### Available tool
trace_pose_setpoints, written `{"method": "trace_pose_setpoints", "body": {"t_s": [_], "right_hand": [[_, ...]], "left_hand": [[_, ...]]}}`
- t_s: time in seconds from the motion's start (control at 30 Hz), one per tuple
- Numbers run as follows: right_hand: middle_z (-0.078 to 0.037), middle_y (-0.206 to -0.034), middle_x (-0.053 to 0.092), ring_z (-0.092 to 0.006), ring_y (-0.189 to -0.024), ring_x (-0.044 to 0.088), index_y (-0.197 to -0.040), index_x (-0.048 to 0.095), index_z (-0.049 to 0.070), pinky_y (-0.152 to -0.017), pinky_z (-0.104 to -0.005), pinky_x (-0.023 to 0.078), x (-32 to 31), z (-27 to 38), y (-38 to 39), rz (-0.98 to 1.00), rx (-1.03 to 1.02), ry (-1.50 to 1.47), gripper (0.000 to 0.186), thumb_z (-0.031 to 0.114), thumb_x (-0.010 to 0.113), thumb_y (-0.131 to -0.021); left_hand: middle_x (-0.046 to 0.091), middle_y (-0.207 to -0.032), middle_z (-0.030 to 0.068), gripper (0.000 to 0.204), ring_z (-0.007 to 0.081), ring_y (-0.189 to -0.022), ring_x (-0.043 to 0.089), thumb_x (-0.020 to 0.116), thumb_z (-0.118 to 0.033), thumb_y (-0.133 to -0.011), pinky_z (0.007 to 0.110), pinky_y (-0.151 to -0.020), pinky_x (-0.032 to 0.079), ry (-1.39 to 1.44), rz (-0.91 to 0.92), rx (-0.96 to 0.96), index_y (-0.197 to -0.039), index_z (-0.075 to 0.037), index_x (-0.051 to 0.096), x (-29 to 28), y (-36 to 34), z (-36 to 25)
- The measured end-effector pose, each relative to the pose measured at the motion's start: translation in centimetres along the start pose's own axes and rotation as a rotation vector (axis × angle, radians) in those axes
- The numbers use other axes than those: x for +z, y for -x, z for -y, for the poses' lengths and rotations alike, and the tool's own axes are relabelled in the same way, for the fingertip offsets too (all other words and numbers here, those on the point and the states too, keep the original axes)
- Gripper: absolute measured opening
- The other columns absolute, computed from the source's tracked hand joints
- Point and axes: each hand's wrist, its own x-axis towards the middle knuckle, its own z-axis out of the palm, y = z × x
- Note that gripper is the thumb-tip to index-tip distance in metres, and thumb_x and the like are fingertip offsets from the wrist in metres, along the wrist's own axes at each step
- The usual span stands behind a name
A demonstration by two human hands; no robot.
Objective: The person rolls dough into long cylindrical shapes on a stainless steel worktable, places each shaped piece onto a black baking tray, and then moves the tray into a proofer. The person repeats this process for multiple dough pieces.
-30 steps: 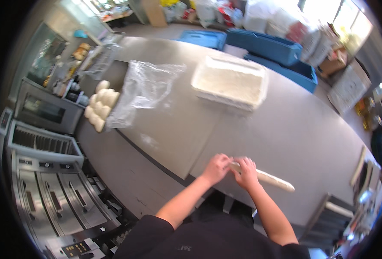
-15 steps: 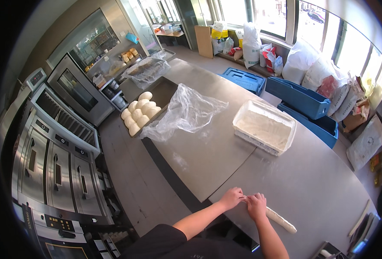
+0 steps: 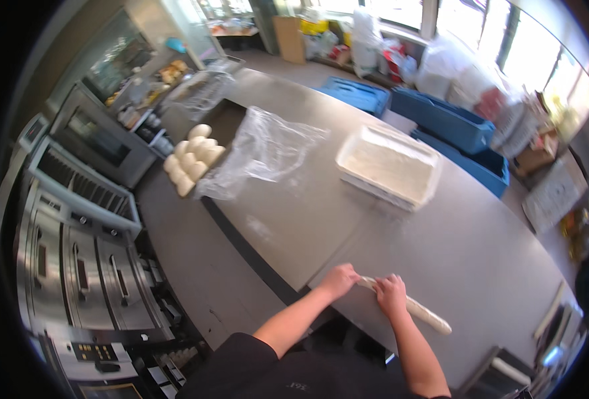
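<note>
A long, pale dough roll (image 3: pixel 429 315) lies slantwise on the near part of the steel table. My left hand (image 3: pixel 339 280) pinches its left end between closed fingers. A little to the right, my right hand (image 3: pixel 391 294) is closed over the dough, fingertips pressed on it. Between the two hands a short, thin stretch of dough shows. The thicker part runs out to the right, past my right hand, to a rounded end. My fingers partly hide the dough under them.
Dough balls (image 3: pixel 191 158) sit in a dark tray (image 3: pixel 229 120) at the left, beside crumpled clear plastic (image 3: pixel 268 149). A white tub (image 3: pixel 422 204) of flour stands further back. Blue crates (image 3: pixel 441 116) are beyond the table. At the near right is a dark tray (image 3: pixel 484 372).
My hands have moved apart, so a thin stretch of dough now shows between them. The whole view has shifted slightly, with the table's contents appearing higher and further left.
</note>
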Motion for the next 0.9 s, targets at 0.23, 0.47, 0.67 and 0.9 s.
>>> {"method": "trace_pose_setpoints", "body": {"t_s": [0.23, 0.47, 0.67, 0.9], "right_hand": [[-0.012, -0.130, 0.071, -0.0359, -0.125, 0.064, -0.142, 0.076, 0.008, -0.109, -0.0496, 0.052, -5.5, -2.5, 6.0, -0.036, 0.157, 0.129, 0.057, 0.023, 0.093, -0.090], [-0.012, -0.134, 0.069, -0.0366, -0.131, 0.063, -0.143, 0.071, 0.009, -0.112, -0.0507, 0.050, -13.5, -7.8, 15.3, -0.112, 0.406, 0.272, 0.068, 0.019, 0.098, -0.082], [-0.012, -0.125, 0.069, -0.0364, -0.125, 0.064, -0.128, 0.073, 0.009, -0.108, -0.0490, 0.051, -14.2, -9.6, 18.9, -0.124, 0.543, 0.210, 0.050, 0.014, 0.095, -0.083], [-0.013, -0.108, 0.073, -0.0269, -0.100, 0.071, -0.113, 0.066, 0.004, -0.091, -0.0390, 0.057, -13.4, -9.3, 17.8, -0.214, 0.794, -0.394, 0.024, 0.009, 0.082, -0.096]], "left_hand": [[0.076, -0.117, 0.0136, 0.048, 0.0355, -0.100, 0.077, 0.094, -0.023, -0.093, 0.045, -0.089, 0.063, 0.017, 0.083, -0.082, -0.136, -0.004, 0.081, -2.2, 0.9, -0.9], [0.077, -0.105, 0.0119, 0.031, 0.0309, -0.089, 0.077, 0.088, -0.015, -0.098, 0.042, -0.082, 0.063, -0.024, 0.103, -0.010, -0.127, -0.004, 0.085, -2.7, 0.0, -0.6], [0.074, -0.125, 0.0107, 0.054, 0.0336, -0.117, 0.072, 0.094, -0.020, -0.092, 0.046, -0.098, 0.059, -0.187, 0.033, 0.186, -0.141, -0.004, 0.078, -2.5, -0.9, -4.4], [0.075, -0.122, 0.0108, 0.029, 0.0290, -0.113, 0.073, 0.092, -0.011, -0.095, 0.044, -0.100, 0.060, 0.001, 0.334, -0.050, -0.111, -0.002, 0.069, -0.2, -4.5, -8.4]]}}
